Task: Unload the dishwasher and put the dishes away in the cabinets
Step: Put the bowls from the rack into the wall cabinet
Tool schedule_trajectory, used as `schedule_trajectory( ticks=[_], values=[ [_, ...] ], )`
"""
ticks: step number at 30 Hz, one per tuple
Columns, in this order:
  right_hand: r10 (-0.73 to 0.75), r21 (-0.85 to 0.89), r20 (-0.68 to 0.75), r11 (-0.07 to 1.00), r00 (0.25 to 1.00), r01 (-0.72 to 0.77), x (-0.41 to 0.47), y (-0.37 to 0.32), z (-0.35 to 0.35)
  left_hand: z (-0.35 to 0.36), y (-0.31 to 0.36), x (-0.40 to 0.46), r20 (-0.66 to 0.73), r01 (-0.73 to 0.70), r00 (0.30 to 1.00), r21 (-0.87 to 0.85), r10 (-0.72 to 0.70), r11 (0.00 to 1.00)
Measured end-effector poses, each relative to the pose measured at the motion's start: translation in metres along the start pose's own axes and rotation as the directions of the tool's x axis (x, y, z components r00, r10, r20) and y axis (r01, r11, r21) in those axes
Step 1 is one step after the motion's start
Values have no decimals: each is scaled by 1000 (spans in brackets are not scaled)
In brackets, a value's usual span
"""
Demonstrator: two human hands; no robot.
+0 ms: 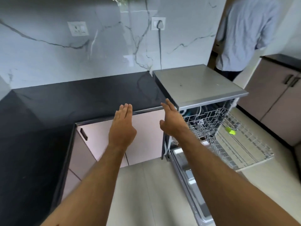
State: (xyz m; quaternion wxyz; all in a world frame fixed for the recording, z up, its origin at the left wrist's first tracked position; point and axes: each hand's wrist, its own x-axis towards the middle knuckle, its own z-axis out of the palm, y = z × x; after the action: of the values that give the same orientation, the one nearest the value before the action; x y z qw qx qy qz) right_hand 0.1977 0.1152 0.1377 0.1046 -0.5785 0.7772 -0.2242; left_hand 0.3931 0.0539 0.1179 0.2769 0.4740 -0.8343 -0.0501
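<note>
Head view — both hands (123, 128) (173, 120) flat, released, before the counter edge (123, 114) — dishwasher rack (236, 139) alongside.

Home kitchen, black countertop (78, 98), marble backsplash (48, 54), open dishwasher (200, 85), cabinets (101, 132)

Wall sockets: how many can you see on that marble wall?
2. One socket plate sits above the black counter, with nothing plugged in. The other socket, farther right, has a plug and cable running down behind the dishwasher. More may lie outside the frame.
</note>
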Motion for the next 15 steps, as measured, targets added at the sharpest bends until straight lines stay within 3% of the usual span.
schedule_trajectory(
  ticks=[15],
  values=[
    [148,-14,95,989,984,-147,-22,171,-32,108,124,-11,179,-101,978,-60,110,993]
  ],
)
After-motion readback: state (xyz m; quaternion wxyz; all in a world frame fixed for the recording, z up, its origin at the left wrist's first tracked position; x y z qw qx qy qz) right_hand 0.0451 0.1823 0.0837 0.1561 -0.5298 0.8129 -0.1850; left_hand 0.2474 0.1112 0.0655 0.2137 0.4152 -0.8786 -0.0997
